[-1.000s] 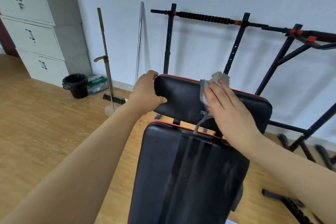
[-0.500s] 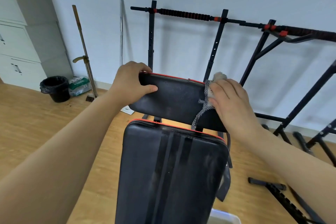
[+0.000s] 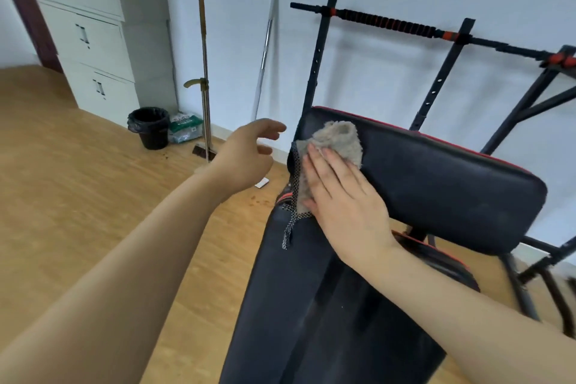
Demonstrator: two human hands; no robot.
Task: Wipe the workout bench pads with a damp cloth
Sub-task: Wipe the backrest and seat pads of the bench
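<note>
Right hand [image 3: 346, 199], fingers flat, presses the cloth [image 3: 339, 140] onto the head pad [image 3: 436, 184]; best sweep with even pressure while the empty, slack left hand [image 3: 246, 159] steadies its edge

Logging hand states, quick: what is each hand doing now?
Left hand: open, holding nothing.
Right hand: open, pressing the cloth on the upper pad.

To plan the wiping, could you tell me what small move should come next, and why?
Probably slide the cloth rightward along the upper pad: the right hand presses it flat at the pad's left end, and the rest stretches to the right.
</note>
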